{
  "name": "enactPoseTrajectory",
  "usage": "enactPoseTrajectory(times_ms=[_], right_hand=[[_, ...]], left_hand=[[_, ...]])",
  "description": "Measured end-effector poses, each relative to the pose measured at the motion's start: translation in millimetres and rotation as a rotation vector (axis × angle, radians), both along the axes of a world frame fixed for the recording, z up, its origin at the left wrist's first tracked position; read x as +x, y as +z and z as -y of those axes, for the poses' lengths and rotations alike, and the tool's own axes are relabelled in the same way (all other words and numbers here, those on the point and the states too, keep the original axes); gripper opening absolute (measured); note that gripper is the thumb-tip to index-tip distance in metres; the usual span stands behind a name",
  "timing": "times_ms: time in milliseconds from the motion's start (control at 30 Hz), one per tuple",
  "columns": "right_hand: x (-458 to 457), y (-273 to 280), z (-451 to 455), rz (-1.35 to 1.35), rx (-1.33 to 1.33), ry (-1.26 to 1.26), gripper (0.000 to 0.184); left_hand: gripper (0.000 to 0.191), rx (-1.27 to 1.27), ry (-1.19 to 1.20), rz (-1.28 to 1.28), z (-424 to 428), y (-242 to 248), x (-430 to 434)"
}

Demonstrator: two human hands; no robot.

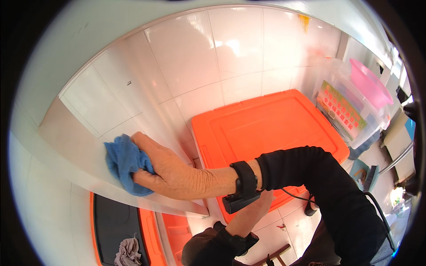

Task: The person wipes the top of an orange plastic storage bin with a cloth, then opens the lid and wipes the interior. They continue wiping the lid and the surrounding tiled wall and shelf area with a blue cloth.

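A crumpled blue cloth [124, 166] is bunched in my right hand [169, 174], thumb and fingers around it, against the pale upright panel [80, 159] at the left. My right arm, in a black sleeve with a black wrist strap, reaches across from the right. Beneath that wrist, my left hand [263, 204] is close to the near edge of an orange plastic lid [266, 123]. The right wrist and its strapped device partly hide it, so its fingers and any hold cannot be made out.
Behind the lid stands a white tiled wall [239, 43]. A clear plastic box [369, 123] with a pink basin [369, 83] is at the right, near a dustpan [357, 169] and brush [370, 178]. At lower left, a grey rag [128, 252] lies on a black-and-orange lid [114, 222].
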State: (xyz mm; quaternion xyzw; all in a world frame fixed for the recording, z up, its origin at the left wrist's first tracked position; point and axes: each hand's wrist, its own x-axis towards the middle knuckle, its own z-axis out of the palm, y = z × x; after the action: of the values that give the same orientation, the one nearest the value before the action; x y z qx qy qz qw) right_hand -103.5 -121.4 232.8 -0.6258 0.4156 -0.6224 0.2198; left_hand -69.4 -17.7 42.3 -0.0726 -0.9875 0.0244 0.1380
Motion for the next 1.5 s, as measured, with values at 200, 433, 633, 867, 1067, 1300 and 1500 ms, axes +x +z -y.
enactPoseTrajectory(times_ms=[200,433,633,867,1067,1300,1500], right_hand=[[-9,-109,6,-0.295,0.301,0.156,0.047],[-1,-115,12,-0.282,0.986,0.208,0.031],[9,31,-49,0.215,0.140,0.089,0.041],[39,40,-7,-1.188,-0.968,-0.711,0.031],[41,-84,-24,-2.020,-0.776,-0.063,0.029],[19,-41,-6,-1.549,-0.971,-0.022,0.007],[5,132,-7,-1.168,-1.300,-0.716,0.010]], left_hand=[[0.049,0.259,0.011,-0.006,-20,10,1],[0.060,0.525,-0.061,0.280,-34,28,0],[0.072,0.773,-0.066,0.481,-36,30,-5],[0.075,0.310,-0.065,0.110,-51,19,-1],[0.072,0.423,-0.090,0.171,-44,15,16],[0.074,0.352,-0.018,0.139,-41,14,12],[0.073,0.329,-0.084,0.209,-53,16,-8]])
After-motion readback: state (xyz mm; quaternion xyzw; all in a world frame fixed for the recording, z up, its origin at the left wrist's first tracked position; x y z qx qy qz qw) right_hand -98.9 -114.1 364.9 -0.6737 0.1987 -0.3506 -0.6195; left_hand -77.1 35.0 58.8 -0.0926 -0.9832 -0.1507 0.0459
